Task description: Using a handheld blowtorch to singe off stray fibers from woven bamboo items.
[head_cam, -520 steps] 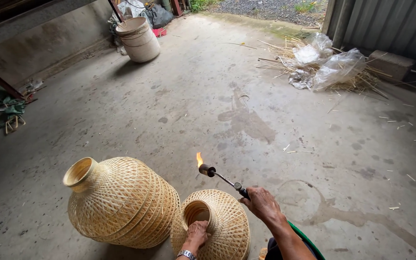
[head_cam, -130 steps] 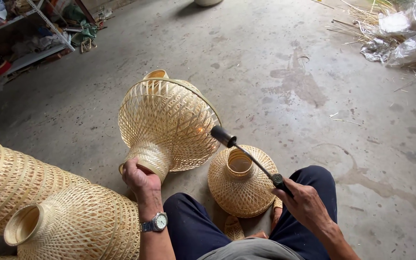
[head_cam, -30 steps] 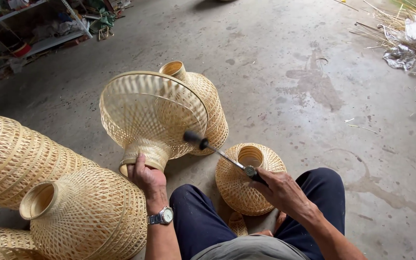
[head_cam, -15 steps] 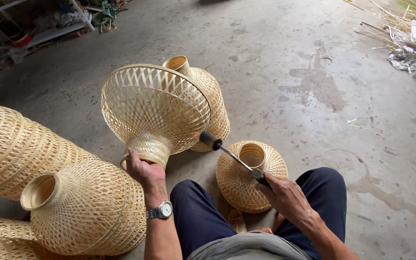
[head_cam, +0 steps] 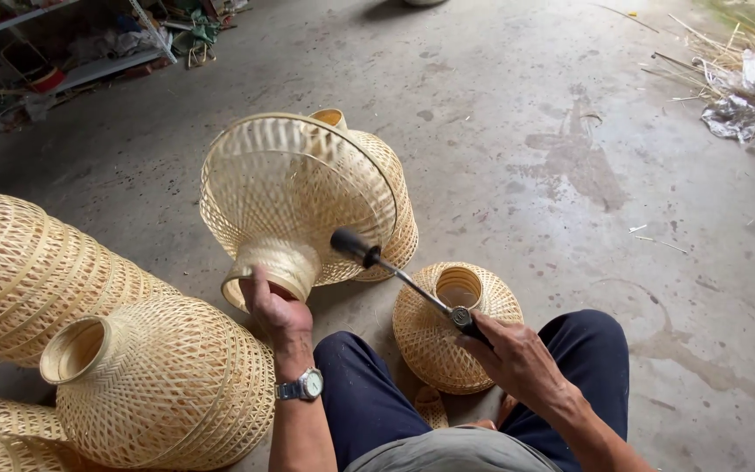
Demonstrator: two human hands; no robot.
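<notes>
Woven bamboo lampshade (head_cam: 294,197) tilted off the floor, left hand (head_cam: 277,310) clamped on its narrow neck; right hand (head_cam: 517,354) closed on gas torch (head_cam: 404,280) (nozzle touching the shade's weave).

Six woven bamboo shades (head_cam: 294,197); one torch (head_cam: 399,275); one wristwatch (head_cam: 301,385).

The left hand (head_cam: 277,310) is raised with fingers curled in a grip; the right hand (head_cam: 513,354) is closed, forearm angled inward.
</notes>
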